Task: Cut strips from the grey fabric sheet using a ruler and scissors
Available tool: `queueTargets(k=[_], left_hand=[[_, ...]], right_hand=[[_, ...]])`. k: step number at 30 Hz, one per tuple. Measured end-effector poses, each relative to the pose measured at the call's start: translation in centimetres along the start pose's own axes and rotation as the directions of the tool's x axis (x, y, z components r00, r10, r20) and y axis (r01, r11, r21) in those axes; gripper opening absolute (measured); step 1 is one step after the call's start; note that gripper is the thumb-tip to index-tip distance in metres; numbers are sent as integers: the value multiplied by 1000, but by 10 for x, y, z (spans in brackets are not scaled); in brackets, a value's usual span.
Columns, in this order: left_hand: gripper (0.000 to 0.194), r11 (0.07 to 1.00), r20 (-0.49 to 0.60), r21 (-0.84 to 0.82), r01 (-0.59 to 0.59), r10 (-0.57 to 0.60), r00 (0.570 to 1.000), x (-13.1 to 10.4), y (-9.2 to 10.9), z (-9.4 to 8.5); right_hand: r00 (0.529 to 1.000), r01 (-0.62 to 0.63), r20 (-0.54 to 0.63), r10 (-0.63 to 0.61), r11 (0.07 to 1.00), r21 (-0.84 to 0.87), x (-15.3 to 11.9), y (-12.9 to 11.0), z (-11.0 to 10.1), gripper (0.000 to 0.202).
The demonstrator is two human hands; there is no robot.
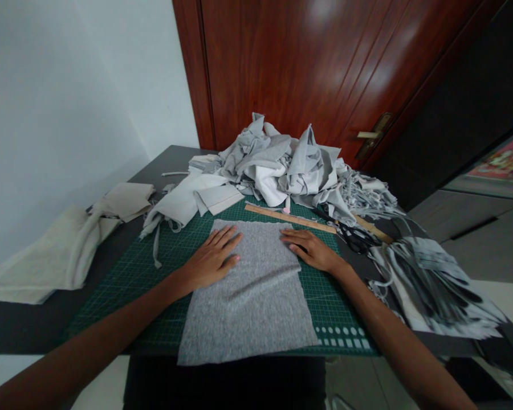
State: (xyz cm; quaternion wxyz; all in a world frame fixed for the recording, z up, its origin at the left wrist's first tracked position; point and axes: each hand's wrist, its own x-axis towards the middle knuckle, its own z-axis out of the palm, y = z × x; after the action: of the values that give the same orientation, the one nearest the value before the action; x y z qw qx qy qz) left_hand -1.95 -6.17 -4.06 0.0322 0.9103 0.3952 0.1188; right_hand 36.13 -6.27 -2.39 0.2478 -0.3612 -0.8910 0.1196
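Observation:
A grey piece of fabric point(252, 307) lies on a green cutting mat point(154, 285), with a wrinkle across its middle and its near edge reaching over the table's front. My left hand point(214, 256) rests flat on the cloth's upper left side, fingers spread and pointing away from me. On the upper right side lies my right hand point(310, 247), palm down, its fingers stretched onto the fabric and its wrist over the mat. Just beyond the cloth's far edge is a wooden ruler point(290, 218). Black scissors point(354, 234) sit to the right of the ruler.
A heap of grey and white cloth point(273, 162) fills the back of the dark table point(162, 162). Cream fabric point(43, 256) lies at the left. Cut strips point(440, 285) are stacked at the right. Behind stands a brown wooden door point(277, 68).

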Motion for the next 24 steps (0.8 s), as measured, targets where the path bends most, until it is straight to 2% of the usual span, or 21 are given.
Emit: queueTargets(k=[8, 12, 15, 17, 21, 24], left_hand=[[67, 1000, 20, -7, -8, 8, 1000, 3, -5, -2], [66, 1000, 20, -26, -8, 9, 1000, 4, -8, -4], [65, 998, 34, -59, -12, 14, 999, 4, -10, -7], [64, 996, 33, -93, -4, 8, 999, 4, -10, -10], [66, 987, 4, -147, 72, -72, 997, 6, -13, -14], [68, 982, 1, -144, 120, -121, 993, 9, -18, -12]], right_hand=[[1000, -4, 8, 4, 1000, 30, 0, 2, 1, 40], [1000, -1, -8, 1, 1000, 12, -4, 9, -10, 40], [988, -94, -133, 82, 992, -89, -14, 32, -23, 38], [955, -206, -249, 159, 963, -172, -23, 54, -29, 39], [929, -311, -282, 239, 918, -245, -38, 91, -30, 40], [919, -362, -275, 284, 884, -295, -41, 100, -27, 38]])
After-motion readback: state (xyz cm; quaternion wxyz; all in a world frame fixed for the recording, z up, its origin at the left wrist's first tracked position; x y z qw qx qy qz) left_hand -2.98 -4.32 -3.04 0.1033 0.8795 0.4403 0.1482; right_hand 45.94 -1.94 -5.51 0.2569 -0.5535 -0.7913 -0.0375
